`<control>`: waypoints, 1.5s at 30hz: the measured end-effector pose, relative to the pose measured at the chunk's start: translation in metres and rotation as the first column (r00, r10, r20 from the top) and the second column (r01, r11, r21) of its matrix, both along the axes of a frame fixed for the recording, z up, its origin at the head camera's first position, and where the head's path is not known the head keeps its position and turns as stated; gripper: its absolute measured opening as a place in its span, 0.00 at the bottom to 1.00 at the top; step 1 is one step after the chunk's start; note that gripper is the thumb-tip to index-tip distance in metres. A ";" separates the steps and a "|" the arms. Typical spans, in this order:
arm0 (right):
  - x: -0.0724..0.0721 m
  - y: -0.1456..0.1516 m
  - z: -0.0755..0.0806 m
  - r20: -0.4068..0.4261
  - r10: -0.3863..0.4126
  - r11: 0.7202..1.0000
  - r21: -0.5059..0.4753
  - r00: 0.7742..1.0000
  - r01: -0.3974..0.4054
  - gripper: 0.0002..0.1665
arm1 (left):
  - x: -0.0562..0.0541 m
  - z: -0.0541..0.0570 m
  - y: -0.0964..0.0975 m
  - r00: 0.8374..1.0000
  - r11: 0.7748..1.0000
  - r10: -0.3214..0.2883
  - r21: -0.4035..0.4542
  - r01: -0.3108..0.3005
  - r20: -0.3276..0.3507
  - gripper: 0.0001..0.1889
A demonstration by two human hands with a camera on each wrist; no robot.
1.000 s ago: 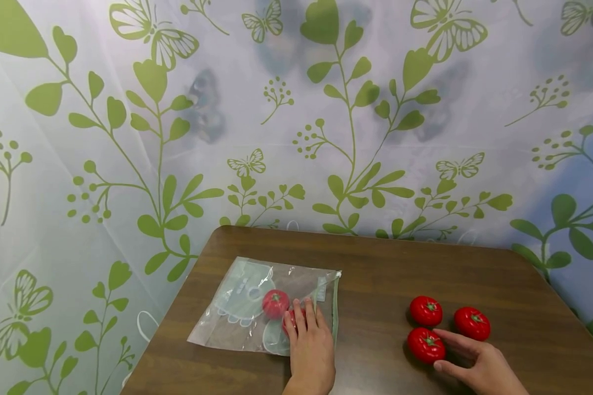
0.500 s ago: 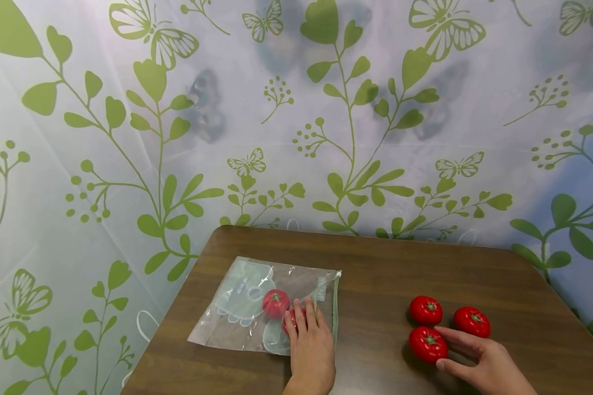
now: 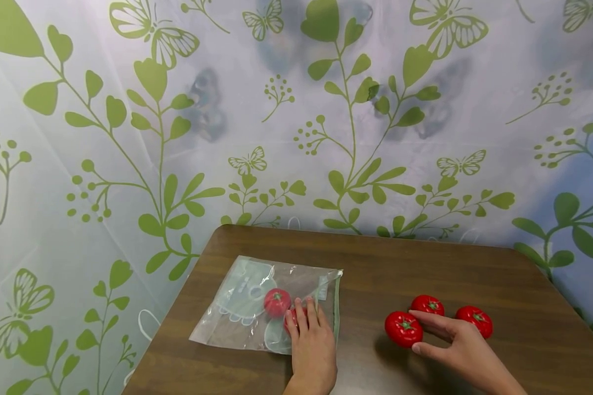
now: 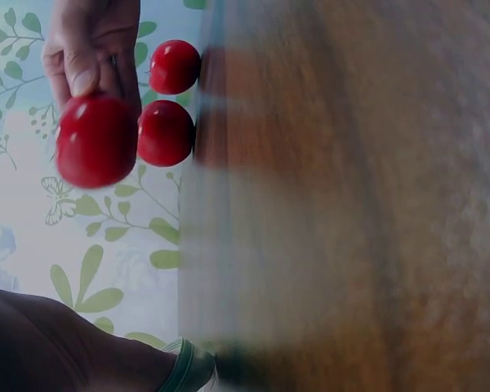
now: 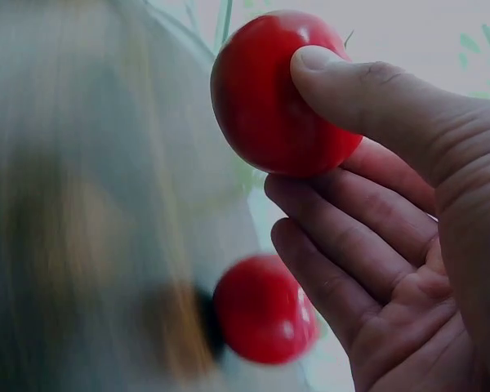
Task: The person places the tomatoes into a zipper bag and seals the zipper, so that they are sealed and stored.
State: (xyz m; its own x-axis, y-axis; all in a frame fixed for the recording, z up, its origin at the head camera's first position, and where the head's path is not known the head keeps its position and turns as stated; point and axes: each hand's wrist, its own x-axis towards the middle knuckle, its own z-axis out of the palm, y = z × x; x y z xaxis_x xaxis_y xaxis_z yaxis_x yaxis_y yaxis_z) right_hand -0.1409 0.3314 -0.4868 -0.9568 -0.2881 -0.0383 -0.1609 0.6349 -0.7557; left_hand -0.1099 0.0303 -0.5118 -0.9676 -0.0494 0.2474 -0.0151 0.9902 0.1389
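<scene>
My right hand (image 3: 457,343) pinches a red tomato (image 3: 403,329) between thumb and fingers, raised off the table with its shadow below. In the right wrist view the thumb presses on the side of this tomato (image 5: 261,102). Two more tomatoes, one behind the held one (image 3: 429,304) and one to its right (image 3: 476,320), sit on the table. My left hand (image 3: 313,343) lies with extended fingers on a clear zip bag (image 3: 210,329). Inside the bag one tomato (image 3: 277,302) shows fully; another (image 3: 290,323) is partly covered by the left fingers.
The brown wooden table (image 3: 370,269) reaches back to a hanging cloth (image 3: 296,137) printed with green leaves and butterflies. The bag's green-edged zip side (image 3: 337,307) faces right, toward the loose tomatoes.
The right hand has lifted the front tomato off the table and carried it a little left and away from the other two. The left hand has stayed in place on the bag.
</scene>
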 end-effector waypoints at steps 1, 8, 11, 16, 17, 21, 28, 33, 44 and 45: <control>-0.002 -0.004 0.001 -0.007 0.005 1.000 -0.017 1.000 -0.005 0.40 | 0.000 0.000 0.000 1.000 1.000 0.000 -0.003 0.000 0.000 0.27; -0.013 -0.030 0.001 -0.061 0.067 0.993 -0.091 0.996 -0.072 0.37 | -0.001 0.002 0.000 1.000 1.000 -0.003 -0.011 0.004 0.026 0.30; -0.018 -0.039 -0.001 -0.094 0.120 0.983 -0.126 0.988 -0.132 0.36 | -0.001 0.002 0.000 1.000 1.000 -0.001 -0.016 0.001 0.022 0.30; -0.025 -0.057 -0.006 -0.109 0.163 0.973 -0.149 0.981 -0.178 0.36 | -0.001 0.002 0.000 1.000 1.000 0.006 -0.022 -0.006 0.005 0.29; -0.026 -0.061 -0.007 -0.104 0.167 0.972 -0.150 0.980 -0.182 0.36 | -0.001 0.002 0.000 1.000 1.000 0.007 -0.019 -0.007 0.014 0.30; -0.030 -0.075 -0.011 -0.112 0.204 0.963 -0.156 0.972 -0.221 0.35 | -0.002 0.003 0.000 0.998 1.000 0.005 -0.013 -0.004 0.061 0.33; -0.039 -0.098 -0.021 -0.112 0.255 0.947 -0.173 0.960 -0.271 0.35 | -0.002 0.005 0.001 0.996 1.000 -0.001 -0.013 0.002 0.092 0.38; -0.042 -0.108 -0.025 -0.094 0.266 0.947 -0.158 0.959 -0.278 0.35 | -0.002 0.006 0.001 0.997 1.000 -0.003 -0.028 0.005 0.081 0.34; -0.040 -0.124 -0.028 -0.101 0.315 0.934 -0.147 0.944 -0.327 0.34 | -0.003 0.006 0.000 0.992 1.000 -0.005 -0.008 0.006 0.129 0.47; -0.040 -0.126 -0.029 -0.098 0.319 0.933 -0.144 0.943 -0.331 0.34 | -0.003 0.005 0.000 0.992 1.000 -0.006 -0.009 0.007 0.126 0.48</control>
State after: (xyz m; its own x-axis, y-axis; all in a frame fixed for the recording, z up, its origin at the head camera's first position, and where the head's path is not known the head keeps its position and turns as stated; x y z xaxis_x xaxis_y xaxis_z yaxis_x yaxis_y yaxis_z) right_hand -0.1806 0.2058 -0.5154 -0.8083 -0.5806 0.0975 -0.3962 0.4140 -0.8196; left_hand -0.1127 0.0300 -0.5065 -0.9915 -0.0413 0.1236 -0.0254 0.9916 0.1270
